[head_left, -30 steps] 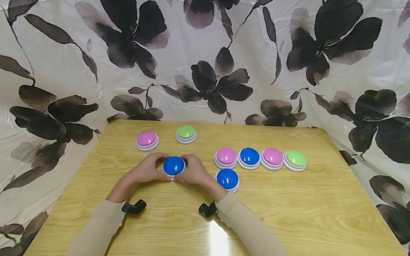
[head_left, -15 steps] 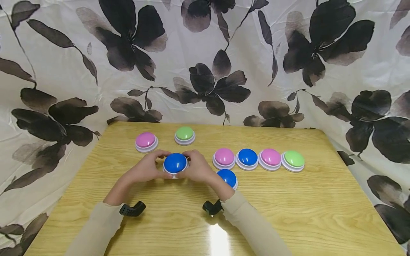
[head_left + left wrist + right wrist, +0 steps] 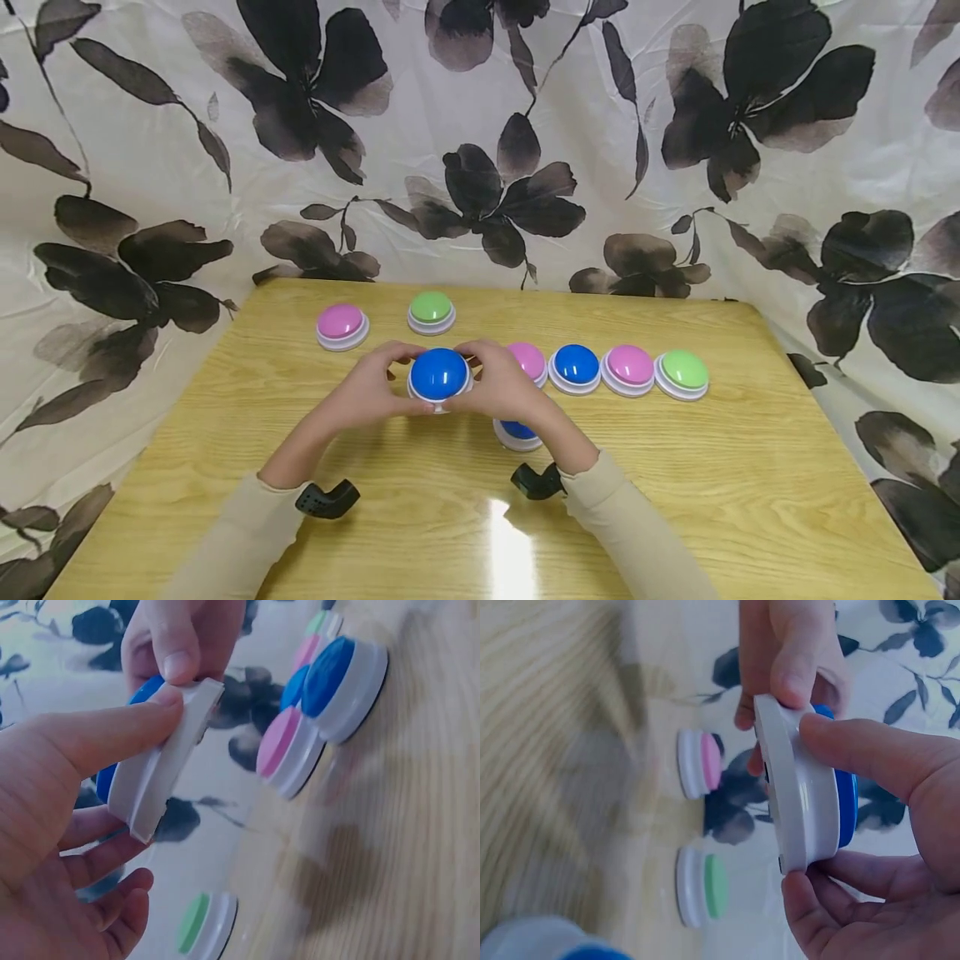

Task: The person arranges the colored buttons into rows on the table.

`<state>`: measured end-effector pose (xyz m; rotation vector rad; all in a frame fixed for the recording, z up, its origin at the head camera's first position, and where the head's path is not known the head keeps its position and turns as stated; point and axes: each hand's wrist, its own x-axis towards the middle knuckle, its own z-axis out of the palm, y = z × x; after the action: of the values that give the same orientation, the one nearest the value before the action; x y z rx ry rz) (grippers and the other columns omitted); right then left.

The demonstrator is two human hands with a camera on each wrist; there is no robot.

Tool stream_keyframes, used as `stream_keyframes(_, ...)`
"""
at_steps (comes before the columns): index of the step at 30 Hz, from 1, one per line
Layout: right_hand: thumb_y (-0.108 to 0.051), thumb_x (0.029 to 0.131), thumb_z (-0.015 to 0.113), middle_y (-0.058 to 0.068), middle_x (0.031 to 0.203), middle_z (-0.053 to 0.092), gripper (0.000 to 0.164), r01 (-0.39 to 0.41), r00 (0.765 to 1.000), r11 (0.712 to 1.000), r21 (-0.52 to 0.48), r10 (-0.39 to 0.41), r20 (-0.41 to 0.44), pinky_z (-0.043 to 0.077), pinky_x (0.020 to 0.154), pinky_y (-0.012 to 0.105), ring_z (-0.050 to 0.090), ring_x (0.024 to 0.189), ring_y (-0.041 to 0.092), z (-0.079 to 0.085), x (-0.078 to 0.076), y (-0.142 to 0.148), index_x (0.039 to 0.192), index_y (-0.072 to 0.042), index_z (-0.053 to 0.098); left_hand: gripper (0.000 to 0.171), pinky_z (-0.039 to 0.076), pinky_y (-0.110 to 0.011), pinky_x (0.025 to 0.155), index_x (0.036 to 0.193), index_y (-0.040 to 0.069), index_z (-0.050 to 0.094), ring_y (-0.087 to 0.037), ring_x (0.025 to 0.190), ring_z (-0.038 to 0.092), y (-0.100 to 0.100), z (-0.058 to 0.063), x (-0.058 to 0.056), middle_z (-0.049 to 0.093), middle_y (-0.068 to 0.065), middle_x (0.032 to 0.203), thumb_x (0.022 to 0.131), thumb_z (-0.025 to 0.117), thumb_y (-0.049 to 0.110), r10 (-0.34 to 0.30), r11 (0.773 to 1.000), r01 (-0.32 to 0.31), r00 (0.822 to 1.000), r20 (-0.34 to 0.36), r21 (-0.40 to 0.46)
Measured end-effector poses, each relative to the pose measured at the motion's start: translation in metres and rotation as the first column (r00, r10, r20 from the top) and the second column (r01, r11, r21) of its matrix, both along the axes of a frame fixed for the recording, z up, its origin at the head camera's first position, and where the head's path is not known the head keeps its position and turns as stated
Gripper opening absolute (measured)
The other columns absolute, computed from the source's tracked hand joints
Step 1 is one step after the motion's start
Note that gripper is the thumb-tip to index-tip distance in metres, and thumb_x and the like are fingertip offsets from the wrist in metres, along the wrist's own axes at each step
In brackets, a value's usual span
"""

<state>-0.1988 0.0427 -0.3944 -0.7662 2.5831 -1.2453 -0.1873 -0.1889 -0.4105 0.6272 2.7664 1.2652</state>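
Between both hands, a blue-topped push button (image 3: pixel 439 374) with a white base is held up off the table. My left hand (image 3: pixel 377 390) grips its left side, thumb on the near edge of the base and fingers round the far side. From the right, my right hand (image 3: pixel 496 383) grips it the same way. Both thumbs press on the white rim in the left wrist view, where the button (image 3: pixel 154 761) is seen edge-on. Another blue button (image 3: pixel 517 435) lies on the table below my right hand, partly hidden by the wrist.
To the right stands a row: a pink button (image 3: pixel 528 363), a blue button (image 3: pixel 576 367), a second pink button (image 3: pixel 629 368) and a green button (image 3: pixel 683 373). At the back left of the wooden table (image 3: pixel 420 517) are a pink button (image 3: pixel 341 325) and a green button (image 3: pixel 431 312).
Both hands have lifted the blue button and carried it to the right. My right forearm now covers part of the front blue button and the nearest pink one.
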Motion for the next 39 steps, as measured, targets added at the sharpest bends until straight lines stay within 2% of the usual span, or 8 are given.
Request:
stream_keyframes(8, -0.027, 0.07, 0.089, 0.004, 0.118, 0.059, 0.071, 0.004, 1.0, 1.0, 0.002, -0.004, -0.018, 0.051, 0.086, 0.038, 0.056, 0.103, 0.02, 0.006, 0.011, 0.03, 0.13, -0.006, 0.058, 0.077, 0.046, -0.048, 0.091, 0.131, 0.012, 0.057, -0.025, 0.116, 0.049, 0.03, 0.002, 0.007, 0.056, -0.002, 0.127, 0.068, 0.088, 0.043, -0.028, 1.0, 0.028, 1.0, 0.012, 0.012)
stream_keyframes(15, -0.027, 0.07, 0.089, 0.008, 0.117, 0.059, 0.072, 0.048, 0.999, 0.999, -0.01, -0.048, -0.019, 0.052, 0.086, 0.045, 0.058, 0.101, 0.025, 0.004, 0.019, 0.062, 0.13, -0.005, 0.056, 0.075, 0.045, -0.046, 0.091, 0.133, 0.013, 0.057, -0.026, 0.117, 0.05, 0.06, -0.001, 0.006, 0.056, 0.001, 0.125, 0.07, 0.087, 0.043, -0.087, 0.996, 0.087, 0.996, -0.024, 0.014)
stream_keyframes(20, -0.028, 0.07, 0.088, 0.008, 0.118, 0.059, 0.073, 0.047, 0.999, 0.999, -0.018, -0.047, -0.013, 0.051, 0.086, 0.047, 0.057, 0.103, 0.024, 0.001, 0.021, 0.082, 0.131, -0.003, 0.055, 0.074, 0.043, -0.047, 0.095, 0.132, 0.013, 0.058, -0.023, 0.119, 0.046, 0.081, -0.006, 0.005, 0.055, 0.001, 0.125, 0.071, 0.086, 0.043, -0.094, 0.996, 0.094, 0.995, -0.043, -0.001)
stream_keyframes(29, -0.025, 0.071, 0.088, 0.012, 0.122, 0.058, 0.074, 0.109, 0.994, 0.994, -0.012, -0.109, 0.019, 0.05, 0.089, 0.045, 0.055, 0.108, 0.029, -0.005, 0.022, 0.111, 0.131, 0.0, 0.054, 0.075, 0.042, -0.046, 0.096, 0.136, 0.013, 0.053, -0.022, 0.122, 0.041, 0.115, -0.013, 0.0, 0.051, -0.002, 0.13, 0.074, 0.084, 0.042, -0.12, 0.991, 0.118, 0.992, -0.031, -0.058)
stream_keyframes(39, -0.025, 0.071, 0.088, 0.012, 0.122, 0.058, 0.076, 0.146, 0.988, 0.989, -0.013, -0.145, 0.056, 0.05, 0.089, 0.042, 0.056, 0.107, 0.029, -0.017, 0.024, 0.134, 0.133, 0.0, 0.052, 0.081, 0.043, -0.043, 0.097, 0.138, 0.009, 0.051, -0.023, 0.122, 0.042, 0.135, -0.02, -0.005, 0.052, -0.005, 0.132, 0.074, 0.083, 0.045, -0.192, 0.98, 0.188, 0.98, -0.044, -0.069)
